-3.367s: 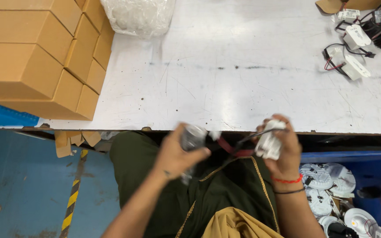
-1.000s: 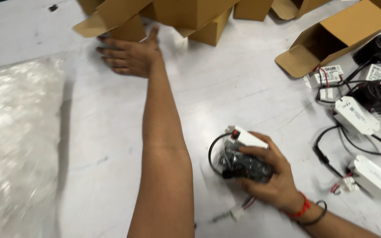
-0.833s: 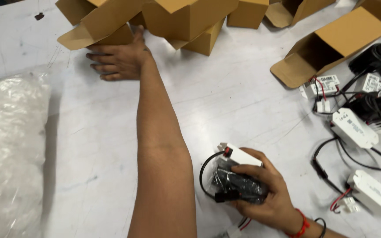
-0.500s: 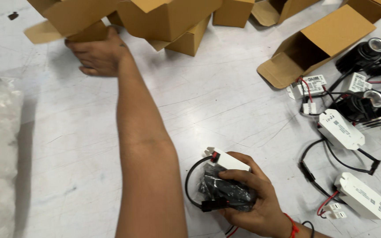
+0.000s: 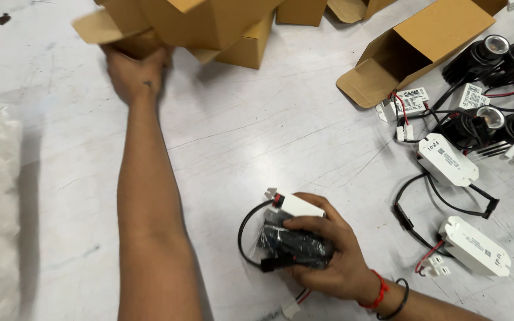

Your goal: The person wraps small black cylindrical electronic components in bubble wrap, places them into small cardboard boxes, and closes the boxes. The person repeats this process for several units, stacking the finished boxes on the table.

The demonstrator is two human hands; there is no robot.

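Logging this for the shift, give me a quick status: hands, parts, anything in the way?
Left hand on a cardboard box. Right hand holds a bagged black lamp with white driver. Table between them bare.

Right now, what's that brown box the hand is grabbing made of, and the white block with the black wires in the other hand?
The brown box in the left hand looks like plain matte cardboard: tan, with folded flaps. The white block in the right hand seems smooth hard plastic, and its black wires look rubbery-coated, bending in a loop.
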